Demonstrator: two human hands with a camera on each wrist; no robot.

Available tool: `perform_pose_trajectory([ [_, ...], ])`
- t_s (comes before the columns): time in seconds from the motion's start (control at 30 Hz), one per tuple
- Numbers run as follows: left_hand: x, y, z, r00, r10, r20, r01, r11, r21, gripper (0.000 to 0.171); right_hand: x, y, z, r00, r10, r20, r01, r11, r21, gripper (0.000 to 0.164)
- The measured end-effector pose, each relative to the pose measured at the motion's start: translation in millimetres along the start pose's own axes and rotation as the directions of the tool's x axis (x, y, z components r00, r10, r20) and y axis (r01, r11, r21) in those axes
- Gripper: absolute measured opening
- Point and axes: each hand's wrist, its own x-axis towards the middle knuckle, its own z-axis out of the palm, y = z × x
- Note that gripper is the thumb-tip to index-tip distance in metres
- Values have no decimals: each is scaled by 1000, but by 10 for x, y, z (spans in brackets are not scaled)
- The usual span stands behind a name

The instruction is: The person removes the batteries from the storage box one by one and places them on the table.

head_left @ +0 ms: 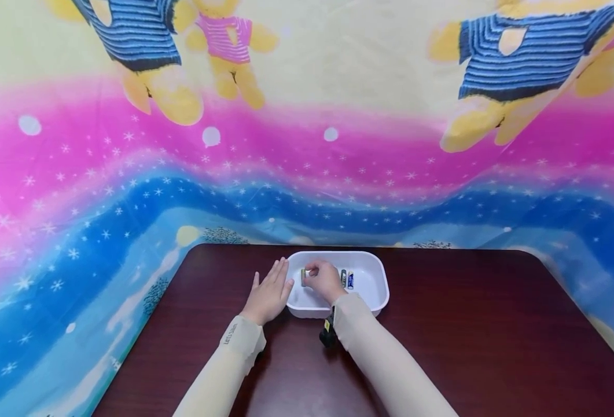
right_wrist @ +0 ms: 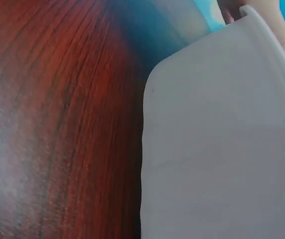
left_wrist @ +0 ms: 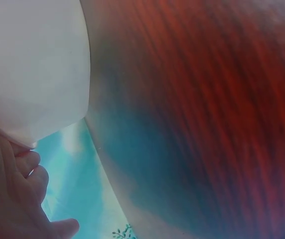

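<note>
A white plastic tray [head_left: 374, 289] stands near the table's far edge. My right hand [head_left: 327, 281] reaches over its near side and pinches a small greenish battery [head_left: 303, 277] at the tray's left end. Two more batteries lie inside, right of that hand: a dark green one [head_left: 344, 278] and a blue-and-white one [head_left: 350, 280]. With its fingers extended, my left hand [head_left: 269, 292] rests against the tray's left side. The left wrist view has the tray's outer wall [left_wrist: 33, 59] beside the left hand [left_wrist: 13, 194]. In the right wrist view the outer wall [right_wrist: 222, 139] hides the tray's contents.
The dark reddish-brown table [head_left: 468, 324] extends on both sides of the tray. Behind it hangs a colourful cloth [head_left: 307, 156] printed with bears and snowflakes. A small black device [head_left: 327, 333] is strapped under the right wrist.
</note>
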Motion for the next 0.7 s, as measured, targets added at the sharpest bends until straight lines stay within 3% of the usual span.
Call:
perform_pose_trajectory([
  [0.23,13,-11,18,1000,4,-5,-4,1000,3,62,62,-55,20,999,44,24,-43,997,-56,37],
  [0.7,13,-31,44,1000,10,-30,-11,999,-30,61,172,-73,96,995,32,90,-11,976,-219,47],
])
